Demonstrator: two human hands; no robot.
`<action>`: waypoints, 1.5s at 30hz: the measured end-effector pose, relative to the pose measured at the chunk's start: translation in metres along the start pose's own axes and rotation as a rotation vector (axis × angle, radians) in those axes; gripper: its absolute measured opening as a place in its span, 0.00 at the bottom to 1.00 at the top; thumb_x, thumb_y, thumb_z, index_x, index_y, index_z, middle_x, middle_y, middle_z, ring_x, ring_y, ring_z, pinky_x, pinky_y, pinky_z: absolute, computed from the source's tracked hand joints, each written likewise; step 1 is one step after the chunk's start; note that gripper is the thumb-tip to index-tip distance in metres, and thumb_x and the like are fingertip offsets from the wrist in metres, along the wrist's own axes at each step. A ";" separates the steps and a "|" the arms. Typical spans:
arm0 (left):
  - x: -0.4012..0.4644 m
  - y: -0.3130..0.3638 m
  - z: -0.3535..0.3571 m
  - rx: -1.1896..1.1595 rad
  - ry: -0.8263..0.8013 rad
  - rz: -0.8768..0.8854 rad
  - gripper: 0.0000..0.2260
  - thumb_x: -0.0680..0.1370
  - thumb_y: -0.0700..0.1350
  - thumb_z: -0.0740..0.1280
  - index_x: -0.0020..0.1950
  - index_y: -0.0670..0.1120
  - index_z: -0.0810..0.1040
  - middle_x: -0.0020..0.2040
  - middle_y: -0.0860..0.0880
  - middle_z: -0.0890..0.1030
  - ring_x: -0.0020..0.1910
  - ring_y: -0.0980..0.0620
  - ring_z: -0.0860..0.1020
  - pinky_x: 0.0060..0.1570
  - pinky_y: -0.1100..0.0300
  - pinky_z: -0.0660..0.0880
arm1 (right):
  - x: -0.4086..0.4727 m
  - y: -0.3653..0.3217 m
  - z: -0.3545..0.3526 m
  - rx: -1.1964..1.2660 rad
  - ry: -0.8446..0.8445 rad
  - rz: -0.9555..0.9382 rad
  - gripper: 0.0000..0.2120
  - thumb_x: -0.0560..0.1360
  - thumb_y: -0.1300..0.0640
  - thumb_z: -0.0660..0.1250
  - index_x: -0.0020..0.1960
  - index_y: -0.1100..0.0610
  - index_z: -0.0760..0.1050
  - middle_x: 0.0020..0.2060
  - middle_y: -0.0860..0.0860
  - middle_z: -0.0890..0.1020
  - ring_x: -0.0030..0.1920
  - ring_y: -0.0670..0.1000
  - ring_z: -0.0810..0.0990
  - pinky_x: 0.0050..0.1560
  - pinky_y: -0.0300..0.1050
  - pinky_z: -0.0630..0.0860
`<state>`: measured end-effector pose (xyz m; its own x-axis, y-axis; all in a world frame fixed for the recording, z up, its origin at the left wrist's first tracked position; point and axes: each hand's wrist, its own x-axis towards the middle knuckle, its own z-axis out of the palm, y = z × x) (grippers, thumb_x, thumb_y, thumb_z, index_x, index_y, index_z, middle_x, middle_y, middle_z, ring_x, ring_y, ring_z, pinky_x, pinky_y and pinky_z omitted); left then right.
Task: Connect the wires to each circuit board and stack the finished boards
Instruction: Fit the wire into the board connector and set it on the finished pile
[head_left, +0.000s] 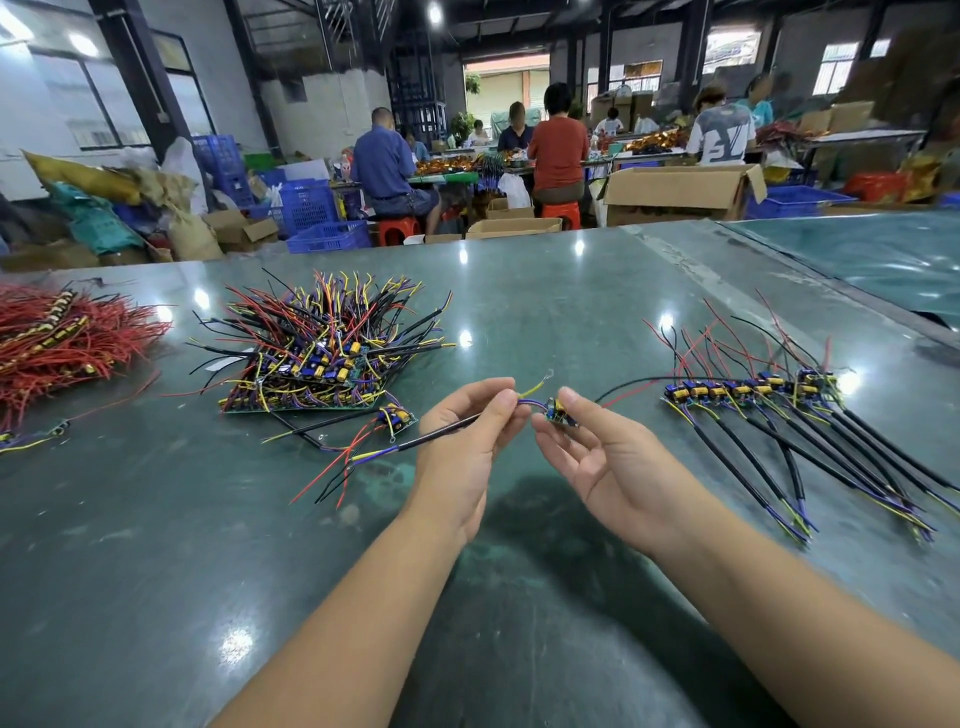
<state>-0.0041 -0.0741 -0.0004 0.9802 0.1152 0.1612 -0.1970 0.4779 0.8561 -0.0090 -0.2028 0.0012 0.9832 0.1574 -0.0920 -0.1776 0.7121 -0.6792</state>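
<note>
My left hand (470, 431) pinches the black cable (441, 434) between thumb and forefinger, close to the end where its purple and yellow wires (527, 397) fan out. My right hand (597, 457) pinches the small circuit board (558, 413) at its edge with thumb and forefinger; the other fingers are loosely spread below it. Both hands are raised above the tabletop (156, 545), and the cable's wire ends meet the board in the gap between them. The cable's free end runs out past my left hand toward the left and hangs just over the tabletop.

Just left of my left hand, one loose board (397, 418) lies on the tabletop with red, black and yellow leads trailing toward me. Beyond it, further left and away from me, sits the large pile of boards (317, 364), its wires sticking out in every direction. At the far left lies a heap of red wires (67, 338).

To the right of my right hand, well apart from it, a row of finished boards (748, 389) lies side by side, their black cables (831, 462) running toward me and to the right, their red and black leads pointing away.

Across the tabletop, other persons sit at benches among cardboard boxes (675, 192) and blue crates (311, 208).
</note>
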 end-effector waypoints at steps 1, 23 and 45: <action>-0.001 0.000 0.000 0.022 -0.009 0.012 0.06 0.75 0.32 0.66 0.44 0.41 0.80 0.36 0.46 0.83 0.35 0.53 0.82 0.41 0.65 0.78 | 0.000 0.000 0.000 0.016 0.012 -0.002 0.05 0.69 0.63 0.70 0.44 0.61 0.76 0.39 0.56 0.82 0.38 0.50 0.84 0.42 0.39 0.81; 0.002 0.005 -0.014 0.294 -0.294 -0.241 0.07 0.78 0.44 0.64 0.50 0.44 0.82 0.43 0.49 0.82 0.39 0.57 0.77 0.40 0.66 0.75 | -0.004 -0.008 -0.003 -0.657 -0.058 -0.055 0.08 0.77 0.62 0.65 0.55 0.61 0.71 0.35 0.51 0.77 0.28 0.47 0.75 0.28 0.37 0.72; 0.016 0.017 -0.026 0.397 0.090 0.021 0.15 0.83 0.44 0.56 0.42 0.42 0.78 0.26 0.51 0.80 0.23 0.59 0.74 0.25 0.68 0.72 | -0.020 -0.010 0.008 -1.106 -0.300 0.120 0.10 0.80 0.56 0.60 0.41 0.56 0.69 0.28 0.49 0.67 0.23 0.44 0.61 0.24 0.32 0.59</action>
<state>0.0076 -0.0419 0.0040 0.9667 0.2055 0.1526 -0.1765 0.1030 0.9789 -0.0268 -0.2078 0.0157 0.8869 0.4453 -0.1232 0.0098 -0.2848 -0.9585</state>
